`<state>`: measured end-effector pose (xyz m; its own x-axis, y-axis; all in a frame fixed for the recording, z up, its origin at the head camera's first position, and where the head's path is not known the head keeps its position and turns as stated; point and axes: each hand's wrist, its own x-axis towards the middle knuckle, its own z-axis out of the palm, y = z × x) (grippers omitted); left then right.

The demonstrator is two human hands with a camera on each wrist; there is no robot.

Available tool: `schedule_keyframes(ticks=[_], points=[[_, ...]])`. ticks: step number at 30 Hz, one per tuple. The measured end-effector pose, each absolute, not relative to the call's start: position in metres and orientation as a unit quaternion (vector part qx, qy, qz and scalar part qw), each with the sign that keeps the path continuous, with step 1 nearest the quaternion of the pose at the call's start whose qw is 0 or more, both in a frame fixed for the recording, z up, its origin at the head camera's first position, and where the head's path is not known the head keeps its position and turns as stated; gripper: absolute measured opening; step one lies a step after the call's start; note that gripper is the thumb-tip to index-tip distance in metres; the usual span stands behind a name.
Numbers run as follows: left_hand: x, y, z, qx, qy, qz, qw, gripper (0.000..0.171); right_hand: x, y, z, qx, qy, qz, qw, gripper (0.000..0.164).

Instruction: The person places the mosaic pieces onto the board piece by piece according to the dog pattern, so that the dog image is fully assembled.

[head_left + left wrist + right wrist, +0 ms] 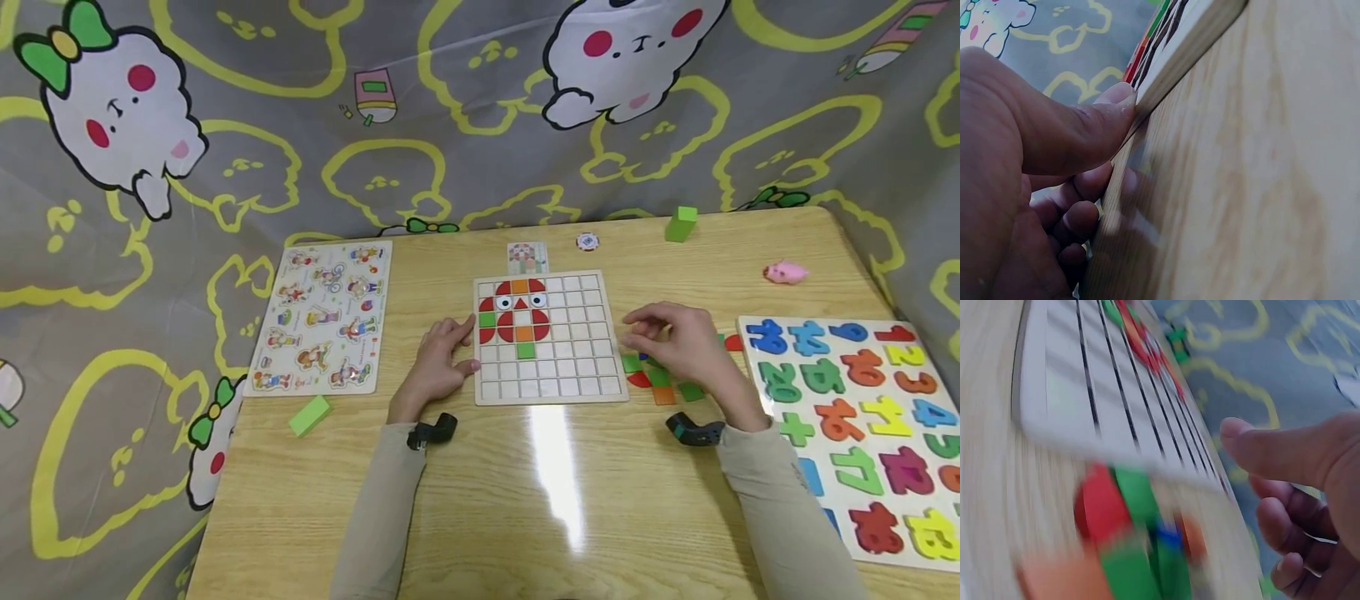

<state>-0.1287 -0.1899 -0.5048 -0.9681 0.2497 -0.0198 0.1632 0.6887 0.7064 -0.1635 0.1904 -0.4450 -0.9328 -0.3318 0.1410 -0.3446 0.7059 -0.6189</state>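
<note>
Wood-grain counter (300, 517): gridded board (562, 343) mid, loose coloured tiles (662, 377) beside it, picture-puzzle board (318, 333) left, number-puzzle board (817, 446) right, card (527, 258), round chip (588, 242), two green blocks (310, 415), pink toy (785, 272).

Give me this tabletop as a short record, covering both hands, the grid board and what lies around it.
Left hand: thumb touching left edge of grid board
Right hand: near loose tiles, no piece visible in its fingers
Board filling: partial; red, orange and green pieces, two eye pieces
Loose tiles: right of board, partly hidden by right hand
Behind board: picture card
Far left: picture puzzle, green block
Far right: number puzzle
</note>
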Motion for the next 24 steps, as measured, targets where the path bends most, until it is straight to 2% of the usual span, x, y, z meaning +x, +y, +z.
schedule_keyframes(ticks=[7, 13, 24], points=[[-0.127, -0.193, -0.505, 0.107, 0.917, 0.380, 0.056, 0.076, -0.151, 0.236, -0.448, 0.140, -0.947, 0.283, -0.060, 0.032], [-0.127, -0.192, -0.504, 0.107, 0.916, 0.383, 0.057, 0.076, -0.148, 0.243, -0.454, 0.151, -0.952, 0.260, -0.064, 0.019], [-0.128, -0.190, -0.506, 0.113, 0.915, 0.383, 0.053, 0.076, -0.152, 0.234, -0.453, 0.162, -0.948, 0.260, -0.089, 0.023]])
